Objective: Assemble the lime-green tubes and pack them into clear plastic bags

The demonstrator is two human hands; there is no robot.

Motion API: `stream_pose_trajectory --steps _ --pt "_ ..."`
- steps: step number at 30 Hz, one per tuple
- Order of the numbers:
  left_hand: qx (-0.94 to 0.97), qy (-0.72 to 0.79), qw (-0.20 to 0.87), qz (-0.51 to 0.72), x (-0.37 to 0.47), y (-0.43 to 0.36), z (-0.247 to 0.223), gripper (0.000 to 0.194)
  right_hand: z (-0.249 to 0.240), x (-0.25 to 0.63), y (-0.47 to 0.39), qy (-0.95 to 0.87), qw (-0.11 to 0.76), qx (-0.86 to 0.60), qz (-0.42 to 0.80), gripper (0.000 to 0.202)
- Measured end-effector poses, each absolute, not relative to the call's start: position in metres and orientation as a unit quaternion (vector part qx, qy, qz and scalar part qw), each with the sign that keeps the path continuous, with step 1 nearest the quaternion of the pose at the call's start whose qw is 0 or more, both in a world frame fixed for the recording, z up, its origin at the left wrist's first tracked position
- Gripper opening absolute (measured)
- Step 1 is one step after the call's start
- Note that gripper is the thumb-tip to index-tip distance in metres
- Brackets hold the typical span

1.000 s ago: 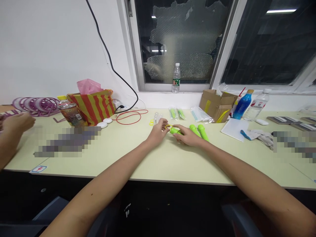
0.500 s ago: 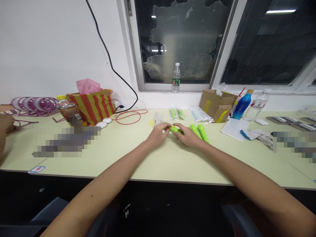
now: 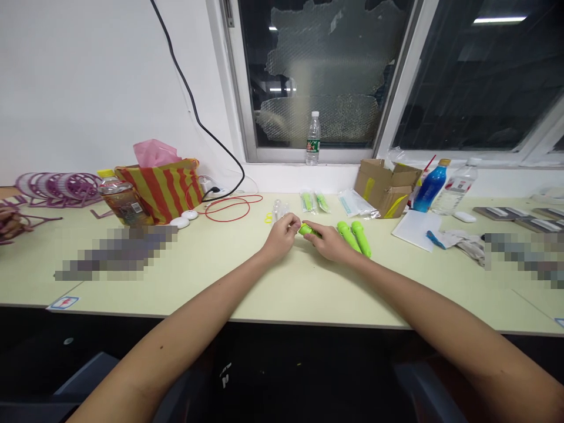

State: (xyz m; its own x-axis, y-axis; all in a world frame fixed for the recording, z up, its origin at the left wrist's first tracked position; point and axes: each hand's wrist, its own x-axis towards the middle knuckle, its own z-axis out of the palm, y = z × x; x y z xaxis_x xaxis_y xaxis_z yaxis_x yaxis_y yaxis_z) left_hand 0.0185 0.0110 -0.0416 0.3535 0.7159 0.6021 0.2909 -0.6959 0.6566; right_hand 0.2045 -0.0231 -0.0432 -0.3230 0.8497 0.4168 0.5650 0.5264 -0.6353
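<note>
My right hand [image 3: 326, 241] is closed around a lime-green flashlight-like piece [image 3: 307, 230], whose rounded head points left. A thin yellow band shows at that head. My left hand [image 3: 282, 235] is pinched right at the head's left side; what sits between its fingertips is too small to make out. Just right of my right hand, two similar green flashlight-like pieces [image 3: 355, 238] lie side by side on the table. Beyond my left hand are small yellow rings [image 3: 268, 218] and clear plastic parts [image 3: 280, 208].
Bagged green pieces [image 3: 314, 202], a plastic packet [image 3: 358, 204] and a cardboard box [image 3: 382, 187] stand toward the window. Bottles [image 3: 432, 185] and a glove [image 3: 460, 244] are at right. Left are a red cable [image 3: 233, 208], striped bag [image 3: 163, 188] and another person's hand [image 3: 9, 224].
My left hand has drawn slightly back from the green piece's head, its fingers now more tightly pinched. At far left, the other person's hand has shifted.
</note>
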Motion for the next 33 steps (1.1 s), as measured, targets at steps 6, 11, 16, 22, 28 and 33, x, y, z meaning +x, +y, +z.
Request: stream_pose_trajectory --steps 6,11,16,22,28,33 --pt "0.811 0.329 0.182 0.448 0.015 0.013 -0.032 0.019 -0.036 0.196 -0.024 -0.754 0.412 -0.417 0.298 0.04" --pt "0.824 0.358 0.141 0.416 0.014 0.014 -0.029 0.019 -0.04 0.191 -0.022 -0.667 0.454 -0.405 0.43 0.04" --pt "0.811 0.402 0.103 0.412 0.02 0.012 -0.031 0.019 -0.043 0.19 -0.018 -0.625 0.468 -0.424 0.458 0.037" --pt "0.802 0.396 0.12 0.43 0.033 0.004 -0.031 0.017 -0.043 0.191 -0.017 -0.63 0.456 -0.472 0.415 0.032" --pt "0.759 0.435 0.129 0.468 0.031 0.006 -0.031 0.019 -0.037 0.187 -0.023 -0.587 0.491 -0.44 0.469 0.032" --pt "0.763 0.387 0.178 0.486 0.026 0.011 -0.031 0.021 -0.03 0.186 -0.029 -0.527 0.523 -0.388 0.547 0.032"
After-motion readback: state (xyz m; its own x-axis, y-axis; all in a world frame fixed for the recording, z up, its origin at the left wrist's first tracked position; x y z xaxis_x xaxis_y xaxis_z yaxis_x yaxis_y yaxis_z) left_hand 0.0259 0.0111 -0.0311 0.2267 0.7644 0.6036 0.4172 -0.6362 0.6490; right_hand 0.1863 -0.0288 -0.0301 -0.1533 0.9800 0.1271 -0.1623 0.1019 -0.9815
